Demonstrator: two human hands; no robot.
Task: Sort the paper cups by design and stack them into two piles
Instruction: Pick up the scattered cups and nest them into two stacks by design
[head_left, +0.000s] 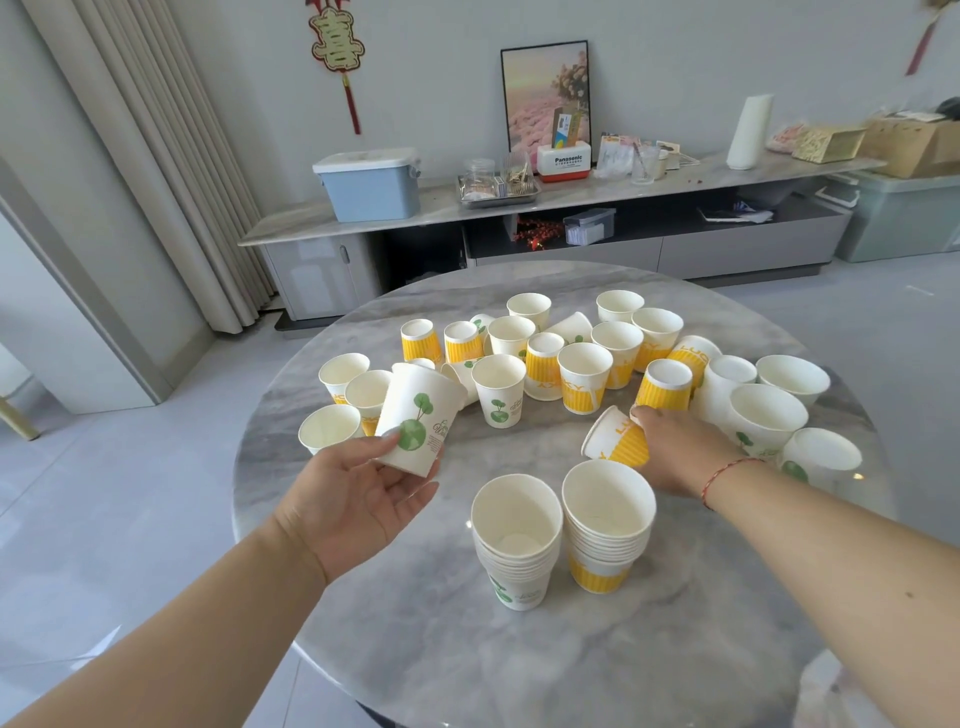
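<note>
From the head camera, your left hand (358, 493) grips a white paper cup with a green tree print (415, 421), tilted with its mouth away from you. Its pile — the green-print stack (517, 545) — stands near, to the right of that hand. Your right hand (675, 447) closes on a yellow ribbed cup lying on its side (618, 436), just beyond the yellow-banded stack (605, 525). Loose cups crowd the far half of the round grey marble table (415, 649) — nothing blocks either stack.

Table's (519, 675) near edge — cut off
</note>
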